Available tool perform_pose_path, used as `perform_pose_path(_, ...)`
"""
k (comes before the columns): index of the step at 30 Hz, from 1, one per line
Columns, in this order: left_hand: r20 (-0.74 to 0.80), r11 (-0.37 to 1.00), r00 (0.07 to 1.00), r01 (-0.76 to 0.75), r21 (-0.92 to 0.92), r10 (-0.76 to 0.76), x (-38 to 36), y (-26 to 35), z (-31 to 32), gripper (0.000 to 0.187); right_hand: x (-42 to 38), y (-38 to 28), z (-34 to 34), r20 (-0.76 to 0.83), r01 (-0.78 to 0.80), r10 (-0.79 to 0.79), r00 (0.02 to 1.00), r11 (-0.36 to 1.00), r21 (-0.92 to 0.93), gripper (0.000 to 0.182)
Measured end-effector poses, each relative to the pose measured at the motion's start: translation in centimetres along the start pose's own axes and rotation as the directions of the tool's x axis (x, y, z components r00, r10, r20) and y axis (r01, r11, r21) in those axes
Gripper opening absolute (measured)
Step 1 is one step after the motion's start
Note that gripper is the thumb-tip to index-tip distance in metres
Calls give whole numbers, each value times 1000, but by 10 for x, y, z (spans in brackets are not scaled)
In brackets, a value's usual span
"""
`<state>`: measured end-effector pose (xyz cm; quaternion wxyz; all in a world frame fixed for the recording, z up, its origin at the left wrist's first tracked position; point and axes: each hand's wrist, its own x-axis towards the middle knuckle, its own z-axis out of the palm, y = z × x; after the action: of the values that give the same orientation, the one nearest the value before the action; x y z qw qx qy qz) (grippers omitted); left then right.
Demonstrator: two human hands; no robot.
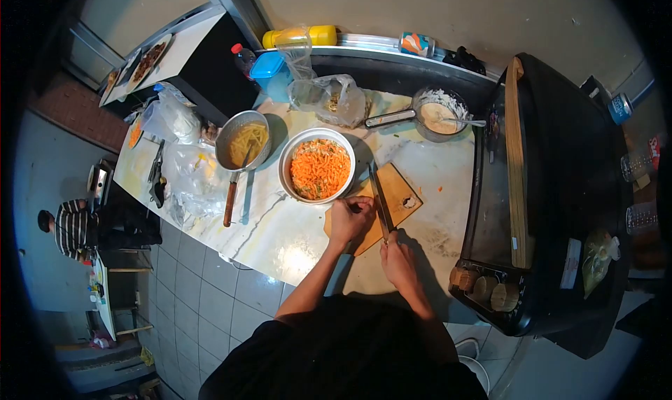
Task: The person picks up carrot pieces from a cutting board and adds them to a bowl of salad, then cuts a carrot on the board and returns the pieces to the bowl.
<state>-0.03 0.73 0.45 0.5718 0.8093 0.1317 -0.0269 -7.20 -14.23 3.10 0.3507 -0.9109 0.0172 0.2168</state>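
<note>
My right hand (pixel 397 261) is closed around the handle of a long knife (pixel 380 198), its blade pointing away from me over a wooden cutting board (pixel 397 181). To the left of the blade, my left hand (pixel 351 221) rests on the board with its fingers curled together; whatever they hold is hidden. A small pale piece of food (pixel 409 202) lies on the board's right side. Just beyond my left hand stands a white bowl (pixel 283 167) filled with shredded orange carrot (pixel 316 167) and some green and pale bits.
Left of the bowl is a pot (pixel 222 148) of pale strips, its wooden handle (pixel 229 202) toward me. A pan (pixel 435 111) of batter with a spoon stands behind. Plastic bags (pixel 192 179) lie left; a black oven (pixel 560 190) stands right. Another person (pixel 73 228) is far left.
</note>
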Motion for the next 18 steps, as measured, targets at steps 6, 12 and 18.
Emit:
perform_pose_path(6,-14,982,991,-130,135,133,1,-6,-3,17,0,3,-1,-36,12,-8,999,996,88,32)
perform_pose_path(12,16,971,987,-158,180,157,2,-3,-5,15,0,10,11,-98,40,-34,995,997,63,30)
perform_pose_path(18,-3,997,998,-64,-47,64,4,-10,0,10,1,19,20,-121,59,-54,991,998,38,30)
